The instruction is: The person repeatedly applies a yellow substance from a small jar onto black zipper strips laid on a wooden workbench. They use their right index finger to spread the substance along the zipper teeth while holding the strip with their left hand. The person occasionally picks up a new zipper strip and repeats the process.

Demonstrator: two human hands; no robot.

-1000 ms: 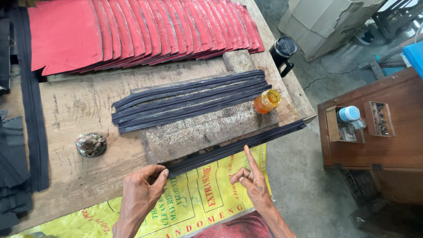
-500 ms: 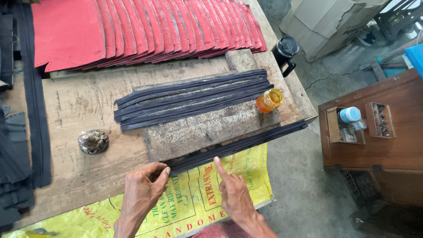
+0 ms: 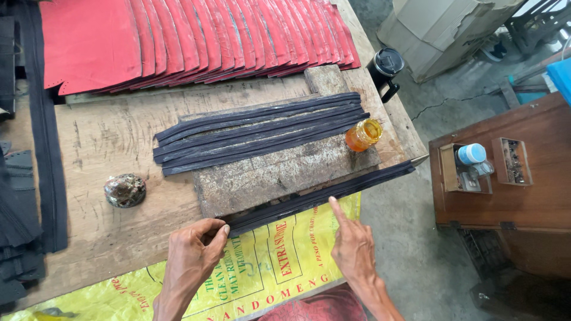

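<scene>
My left hand [image 3: 193,255] pinches the near left end of a bundle of long black strips [image 3: 333,191] that lies along the front edge of a worn stone slab [image 3: 279,175]. My right hand [image 3: 352,244] hovers just below the bundle's middle, index finger stretched toward it, holding nothing. Several more black strips [image 3: 256,132] lie fanned across the slab's far side. A small jar of orange liquid [image 3: 363,135] stands at the slab's right end.
Overlapping red leather pieces [image 3: 178,41] cover the far side of the wooden table [image 3: 95,148]. A dark round lump [image 3: 125,190] sits left of the slab. A yellow printed sack [image 3: 267,261] hangs at the front edge. A black mug [image 3: 385,66] stands right; dark strips [image 3: 41,137] lie left.
My right hand slid left along the front strip bundle, then back right a little, index finger still extended. My left hand kept its pinch on the bundle's left end.
</scene>
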